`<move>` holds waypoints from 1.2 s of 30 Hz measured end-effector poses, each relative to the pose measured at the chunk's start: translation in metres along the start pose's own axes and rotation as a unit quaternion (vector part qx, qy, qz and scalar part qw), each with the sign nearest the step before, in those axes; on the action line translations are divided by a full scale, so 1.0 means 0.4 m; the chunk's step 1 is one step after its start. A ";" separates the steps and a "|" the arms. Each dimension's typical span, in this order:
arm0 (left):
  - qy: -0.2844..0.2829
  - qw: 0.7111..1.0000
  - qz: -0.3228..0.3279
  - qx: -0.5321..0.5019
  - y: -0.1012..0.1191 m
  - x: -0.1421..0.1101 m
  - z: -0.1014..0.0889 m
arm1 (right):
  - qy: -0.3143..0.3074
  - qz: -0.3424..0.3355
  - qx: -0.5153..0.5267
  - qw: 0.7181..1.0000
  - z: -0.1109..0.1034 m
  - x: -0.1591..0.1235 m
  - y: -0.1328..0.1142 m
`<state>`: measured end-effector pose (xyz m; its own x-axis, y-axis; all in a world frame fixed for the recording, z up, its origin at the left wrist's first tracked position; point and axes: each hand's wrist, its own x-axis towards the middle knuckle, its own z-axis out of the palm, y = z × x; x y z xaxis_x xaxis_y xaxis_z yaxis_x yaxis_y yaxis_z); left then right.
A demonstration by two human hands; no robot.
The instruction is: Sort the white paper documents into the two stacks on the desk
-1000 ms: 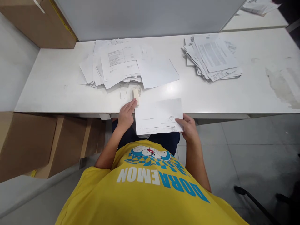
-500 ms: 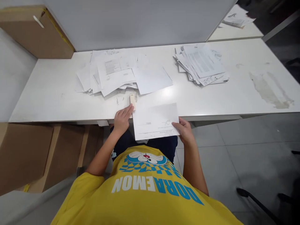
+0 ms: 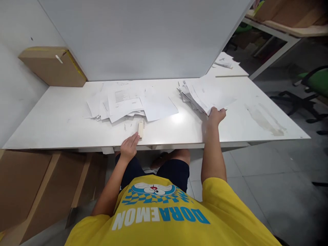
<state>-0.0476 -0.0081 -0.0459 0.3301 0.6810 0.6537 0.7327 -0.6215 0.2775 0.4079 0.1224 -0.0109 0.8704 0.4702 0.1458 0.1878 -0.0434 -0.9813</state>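
My left hand (image 3: 130,146) rests flat at the front edge of the white table (image 3: 64,119), fingers stretched out and touching the near end of a small beige stapler-like object (image 3: 140,128). My right hand (image 3: 216,115) is stretched out to the right, its fingers closed on the near edge of a white sheet (image 3: 212,95) lying on top of the right paper stack (image 3: 191,94). A loose spread of printed papers (image 3: 128,104) lies at the table's middle, just beyond the beige object.
A grey partition (image 3: 143,37) stands behind the table. A cardboard box (image 3: 53,66) sits at the far left corner and more boxes (image 3: 38,191) stand under the table at left. Office chairs (image 3: 307,89) and another table (image 3: 276,30) are at right.
My right hand carried the sheet from in front of me over to the right paper stack. My left hand stayed by the beige object. The view tilted up.
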 end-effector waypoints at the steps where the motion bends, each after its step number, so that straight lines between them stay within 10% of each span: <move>1: 0.003 1.000 0.002 0.002 -0.001 -0.002 0.000 | 0.002 -0.009 -0.044 0.999 0.024 0.012 -0.005; 6: 0.033 0.998 0.023 0.055 0.006 -0.008 -0.002 | 0.013 -0.068 -0.264 0.962 0.059 0.006 -0.014; 13: 0.020 0.995 -0.061 0.078 0.037 0.024 -0.023 | 0.043 -0.139 -0.290 0.946 0.011 -0.046 0.010; 17: -0.015 0.994 -0.069 0.083 -0.046 0.127 -0.077 | -0.151 -0.267 -0.236 0.922 0.012 -0.140 0.009; 23: -0.053 0.989 -0.093 0.104 -0.226 0.277 -0.082 | -0.460 -0.395 -0.217 0.765 0.075 -0.324 -0.025; 30: -0.059 0.993 -0.037 0.096 -0.220 0.258 -0.073 | -0.453 -0.376 -0.301 0.750 0.135 -0.422 -0.072; 36: -0.015 0.995 -0.045 0.082 -0.214 0.259 -0.095 | -0.397 -0.388 -0.345 0.756 0.068 -0.463 -0.094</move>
<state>-0.0988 0.1008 0.0248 0.2750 0.7440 0.6090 0.8467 -0.4875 0.2132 0.2273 0.0610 -0.0044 -0.1211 0.9598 0.2531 0.9337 0.1967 -0.2992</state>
